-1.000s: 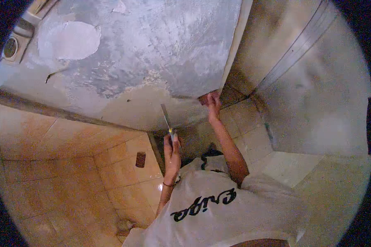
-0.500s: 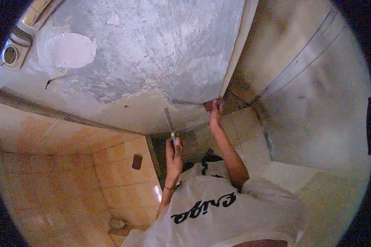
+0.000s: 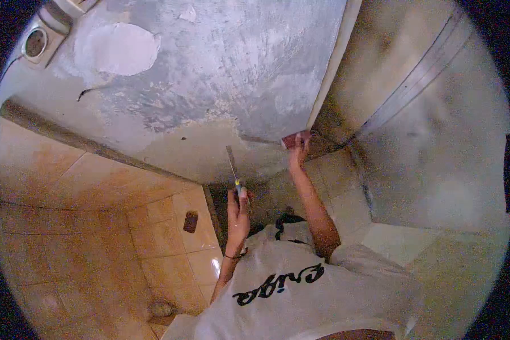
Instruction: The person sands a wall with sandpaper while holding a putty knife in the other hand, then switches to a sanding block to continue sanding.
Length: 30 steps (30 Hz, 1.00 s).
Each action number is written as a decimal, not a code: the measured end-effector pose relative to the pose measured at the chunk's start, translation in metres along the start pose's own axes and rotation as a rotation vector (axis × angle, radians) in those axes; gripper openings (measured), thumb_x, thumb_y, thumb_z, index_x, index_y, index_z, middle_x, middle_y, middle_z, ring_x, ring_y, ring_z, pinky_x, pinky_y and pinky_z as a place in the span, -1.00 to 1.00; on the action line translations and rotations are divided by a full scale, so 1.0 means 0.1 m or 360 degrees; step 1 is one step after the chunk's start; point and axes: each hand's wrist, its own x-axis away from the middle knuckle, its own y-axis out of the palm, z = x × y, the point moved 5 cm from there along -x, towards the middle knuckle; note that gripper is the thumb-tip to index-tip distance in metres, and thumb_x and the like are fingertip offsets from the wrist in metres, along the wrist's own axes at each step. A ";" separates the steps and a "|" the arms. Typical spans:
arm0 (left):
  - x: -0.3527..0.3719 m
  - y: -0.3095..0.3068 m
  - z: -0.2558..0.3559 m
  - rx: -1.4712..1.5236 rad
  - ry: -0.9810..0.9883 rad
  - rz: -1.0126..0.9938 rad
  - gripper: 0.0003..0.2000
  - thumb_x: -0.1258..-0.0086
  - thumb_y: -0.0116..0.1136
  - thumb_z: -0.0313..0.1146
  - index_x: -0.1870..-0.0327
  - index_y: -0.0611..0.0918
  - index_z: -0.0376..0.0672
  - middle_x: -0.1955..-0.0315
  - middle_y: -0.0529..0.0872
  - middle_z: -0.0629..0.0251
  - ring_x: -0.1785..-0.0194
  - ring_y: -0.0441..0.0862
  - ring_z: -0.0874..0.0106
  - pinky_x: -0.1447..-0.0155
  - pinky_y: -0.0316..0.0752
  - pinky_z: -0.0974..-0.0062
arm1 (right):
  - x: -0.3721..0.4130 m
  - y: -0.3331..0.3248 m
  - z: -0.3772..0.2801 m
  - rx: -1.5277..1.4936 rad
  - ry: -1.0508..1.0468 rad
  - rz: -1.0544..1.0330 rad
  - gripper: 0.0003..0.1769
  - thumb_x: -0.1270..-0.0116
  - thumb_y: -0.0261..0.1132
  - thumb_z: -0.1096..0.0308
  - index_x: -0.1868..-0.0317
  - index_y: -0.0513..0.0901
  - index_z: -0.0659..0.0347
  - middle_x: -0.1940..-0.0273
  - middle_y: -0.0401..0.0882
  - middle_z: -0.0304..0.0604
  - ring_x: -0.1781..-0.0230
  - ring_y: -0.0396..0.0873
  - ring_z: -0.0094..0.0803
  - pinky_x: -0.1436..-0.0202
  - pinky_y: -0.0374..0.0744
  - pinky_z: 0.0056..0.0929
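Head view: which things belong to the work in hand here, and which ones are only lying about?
In the work:
- scraper, held blade-up by the left hand
- reddish block, held by the right hand against the wall

Lying about:
- small dark object on the tiled floor
- wall socket

A patchy grey plastered wall rises beyond the left hand and right hand, glossy orange floor tiles spread to their left, and a pale trim strip runs up to their right.
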 end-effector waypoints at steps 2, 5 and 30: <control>0.03 -0.07 0.06 -0.0144 -0.0023 -0.0043 -0.60 -0.64 -0.08 -0.04 -0.14 0.42 -0.24 0.16 0.54 0.27 0.07 0.46 0.43 -0.15 0.38 0.46 | 0.17 0.16 -0.24 0.0137 0.0007 -0.0086 -0.14 -0.39 0.33 -0.09 -0.52 0.22 0.19 -0.43 0.27 -0.03 -0.34 0.33 -0.17 -0.39 0.38 -0.12; 0.01 -0.22 -0.27 -0.0188 0.0030 0.0134 -0.60 -0.65 -0.10 -0.04 -0.14 0.43 -0.25 0.14 0.54 0.26 0.06 0.45 0.42 -0.15 0.38 0.46 | 0.02 0.12 -0.06 0.0558 -0.0087 -0.0055 -0.13 -0.40 0.31 -0.12 -0.51 0.23 0.23 -0.43 0.29 -0.08 -0.35 0.33 -0.21 -0.40 0.36 -0.19; 0.08 -0.67 0.10 -0.0083 0.0002 -0.0079 -0.59 -0.64 -0.09 0.00 -0.13 0.41 -0.23 0.25 0.52 0.35 0.21 0.42 0.50 0.07 0.39 0.52 | 0.29 0.95 -0.98 0.0240 -0.0459 0.0291 -0.33 -0.53 0.19 0.11 -0.42 0.30 0.43 -0.36 0.41 0.05 -0.32 0.39 -0.17 -0.41 0.32 -0.23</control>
